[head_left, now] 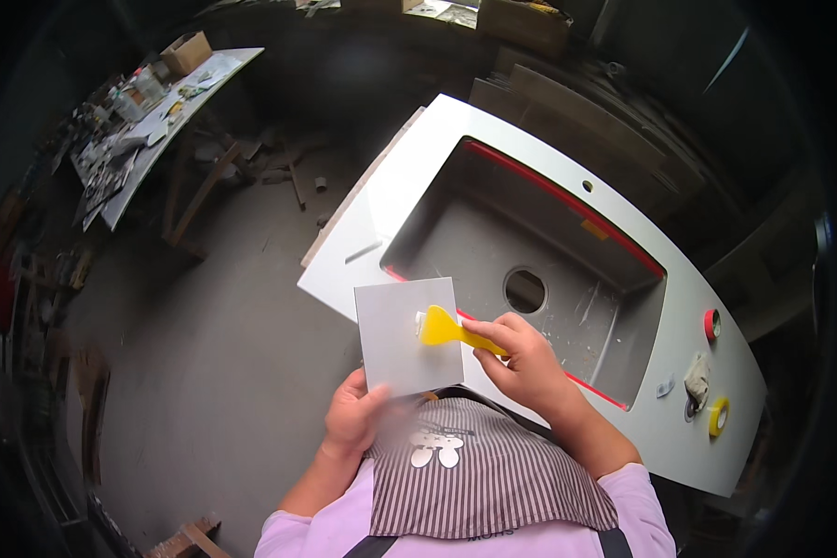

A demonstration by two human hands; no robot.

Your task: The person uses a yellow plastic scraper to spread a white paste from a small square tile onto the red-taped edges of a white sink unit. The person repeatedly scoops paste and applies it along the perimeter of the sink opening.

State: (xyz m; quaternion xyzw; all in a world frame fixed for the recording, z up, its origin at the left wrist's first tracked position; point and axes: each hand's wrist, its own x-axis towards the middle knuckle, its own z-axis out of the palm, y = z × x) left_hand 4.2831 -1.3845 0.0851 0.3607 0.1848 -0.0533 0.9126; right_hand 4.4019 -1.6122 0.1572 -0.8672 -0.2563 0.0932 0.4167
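My left hand (353,417) grips the lower edge of a flat grey square board (400,337) and holds it up in front of my chest. My right hand (525,358) is closed around the handle of a yellow plastic scraper (445,329). The scraper's wide blade lies on the board's right side, next to a small smear of pale paste (419,322). Just beyond the board sits a white countertop (409,177) with a grey sink basin (493,251) let into it, a round drain hole (525,290) in its floor and red strips along its rim.
On the countertop's right end lie a red tape roll (712,324), a yellow tape roll (718,417) and a crumpled rag (697,378). A cluttered workbench (144,121) stands far left on the grey concrete floor (205,353). Stacked boards (567,102) lean behind the countertop.
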